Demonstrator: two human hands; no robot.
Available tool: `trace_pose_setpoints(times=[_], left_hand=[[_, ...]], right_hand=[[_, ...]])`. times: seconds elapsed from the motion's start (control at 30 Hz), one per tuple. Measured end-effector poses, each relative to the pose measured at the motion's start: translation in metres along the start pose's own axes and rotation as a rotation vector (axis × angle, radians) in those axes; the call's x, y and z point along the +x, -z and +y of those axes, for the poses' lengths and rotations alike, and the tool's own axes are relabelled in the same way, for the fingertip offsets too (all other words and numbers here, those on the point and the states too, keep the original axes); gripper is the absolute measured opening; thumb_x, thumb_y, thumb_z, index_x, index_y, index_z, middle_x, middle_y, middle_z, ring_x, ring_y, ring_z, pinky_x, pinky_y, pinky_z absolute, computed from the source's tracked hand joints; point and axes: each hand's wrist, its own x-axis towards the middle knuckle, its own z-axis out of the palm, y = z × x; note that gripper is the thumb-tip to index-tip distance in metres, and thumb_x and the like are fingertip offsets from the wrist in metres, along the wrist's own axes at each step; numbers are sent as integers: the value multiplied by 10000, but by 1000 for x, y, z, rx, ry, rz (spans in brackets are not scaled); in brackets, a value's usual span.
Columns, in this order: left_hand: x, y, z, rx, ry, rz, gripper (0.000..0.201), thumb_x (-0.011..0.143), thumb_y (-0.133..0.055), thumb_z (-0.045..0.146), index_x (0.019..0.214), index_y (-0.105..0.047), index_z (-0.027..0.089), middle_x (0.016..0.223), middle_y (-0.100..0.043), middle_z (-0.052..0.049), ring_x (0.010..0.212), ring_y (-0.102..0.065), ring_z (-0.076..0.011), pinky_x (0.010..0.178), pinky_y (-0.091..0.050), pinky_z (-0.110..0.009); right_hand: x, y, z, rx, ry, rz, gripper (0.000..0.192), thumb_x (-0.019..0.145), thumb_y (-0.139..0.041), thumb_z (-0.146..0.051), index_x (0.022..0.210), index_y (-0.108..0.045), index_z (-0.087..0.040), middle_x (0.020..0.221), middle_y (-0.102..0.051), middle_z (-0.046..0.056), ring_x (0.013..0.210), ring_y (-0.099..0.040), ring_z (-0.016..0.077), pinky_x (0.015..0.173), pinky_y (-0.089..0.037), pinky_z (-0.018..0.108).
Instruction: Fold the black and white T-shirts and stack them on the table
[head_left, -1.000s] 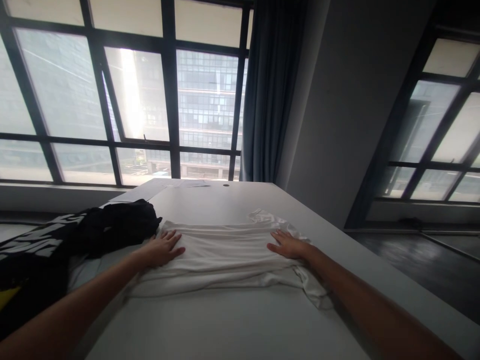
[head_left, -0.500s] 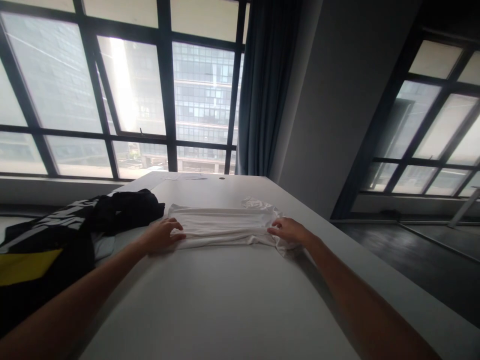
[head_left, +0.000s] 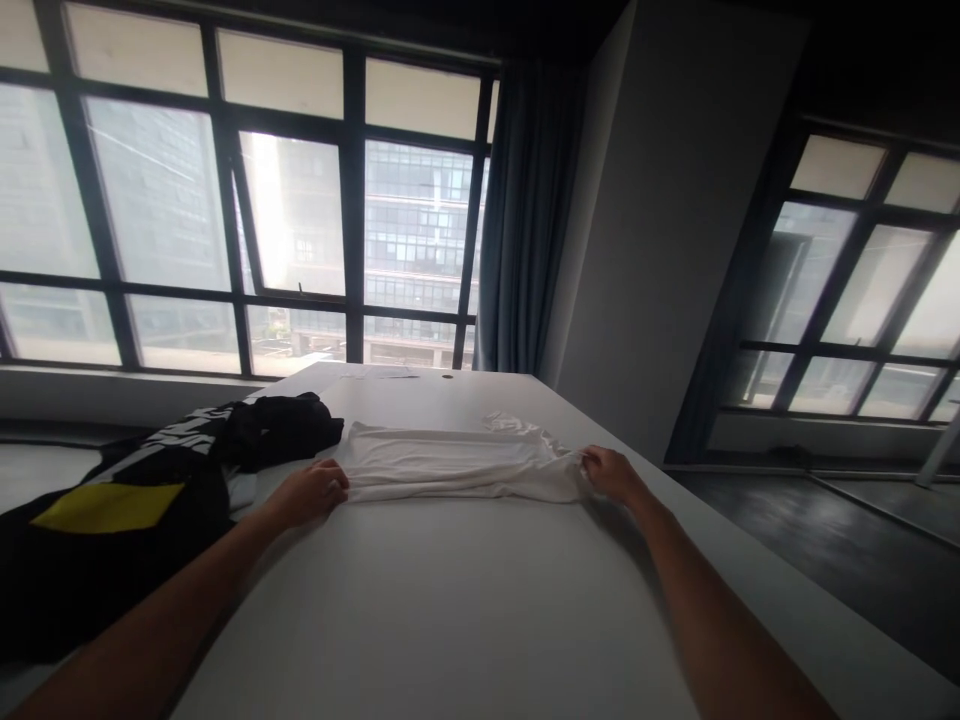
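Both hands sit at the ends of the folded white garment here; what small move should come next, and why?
Probably draw both ends outward to flatten the strip. The left hand pinches the left end of the white garment and the right hand grips the right end, where loose fabric bunches behind it. The black clothes touch its left end, so keep the pull small.

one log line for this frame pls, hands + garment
left hand: grips left end of white garment | right hand: pinches right end | garment: folded, flat on table | black clothes: left
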Motion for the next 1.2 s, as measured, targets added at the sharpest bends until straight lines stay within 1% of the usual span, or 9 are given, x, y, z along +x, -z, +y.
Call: trace_pose_setpoints(times=[0.2, 0.37, 0.5, 0.6, 0.7, 0.87, 0.93, 1.07, 1.2], left_hand=[[2, -6, -3, -46, 10, 29, 325, 836, -447, 398, 889, -697, 197, 1024, -673, -108, 976, -633, -285, 805, -485, -373], [2, 8, -3, -133, -37, 77, 319, 846, -440, 414, 829, -673, 197, 963, -680, -86, 887, -628, -230, 781, -492, -336], [0, 15, -9, -206, -83, 83, 375, 854, -452, 489, 857, -681, 191, 922, -693, -80, 830, -629, -203, 772, -500, -317], [-2, 11, -9, -207, -82, -37, 395, 800, -535, 530, 935, -706, 201, 940, -700, -77, 849, -634, -212, 752, -504, -309], [-3, 5, -3, -160, -71, -111, 351, 771, -558, 493, 905, -721, 212, 950, -700, -72, 831, -634, -217, 721, -498, -308], [-2, 1, 7, -92, -43, -67, 249, 770, -505, 380, 774, -684, 208, 882, -687, -56, 753, -620, -204, 686, -475, -305], [-1, 4, 7, -110, -52, -58, 248, 781, -490, 381, 776, -664, 204, 882, -678, -56, 754, -615, -198, 697, -481, -303], [-3, 15, 2, -211, -118, -37, 304, 817, -493, 465, 792, -634, 197, 1008, -685, -86, 923, -622, -221, 841, -492, -327], [-4, 23, 1, -353, -124, -56, 382, 836, -490, 560, 824, -619, 200, 1080, -704, -90, 995, -631, -241, 878, -497, -336]], right_hand=[[1, -6, 31, 66, -247, 159, 349, 874, -405, -301, 1028, -690, -172, 1065, -704, 121, 995, -623, 244, 863, -448, 303], [2, 3, 38, 358, -148, 127, 421, 846, -359, -357, 1044, -665, -147, 981, -704, 104, 957, -635, 235, 818, -493, 296], [-3, 19, 37, 492, -95, 60, 439, 841, -342, -454, 866, -662, -154, 753, -671, 81, 731, -627, 215, 704, -506, 297], [-8, 25, 31, 397, -148, -37, 531, 837, -363, -593, 738, -657, -163, 562, -593, 42, 574, -583, 186, 656, -492, 294], [-11, 23, 23, 207, -142, -126, 535, 811, -447, -633, 687, -666, -162, 556, -620, 45, 543, -594, 176, 648, -472, 288], [-11, 14, 24, 80, -142, -340, 357, 695, -689, -493, 827, -741, -165, 827, -734, 97, 791, -675, 242, 724, -486, 294], [-11, 9, 29, 87, -185, -400, 389, 625, -764, -413, 921, -745, -161, 945, -735, 114, 866, -678, 260, 758, -495, 299], [-11, -2, 31, 22, -192, -385, 420, 600, -759, -261, 1007, -732, -161, 1028, -715, 110, 953, -658, 258, 819, -485, 303], [-8, -3, 24, -9, -161, -341, 300, 638, -667, -201, 925, -739, -150, 936, -709, 89, 865, -647, 230, 749, -473, 289]])
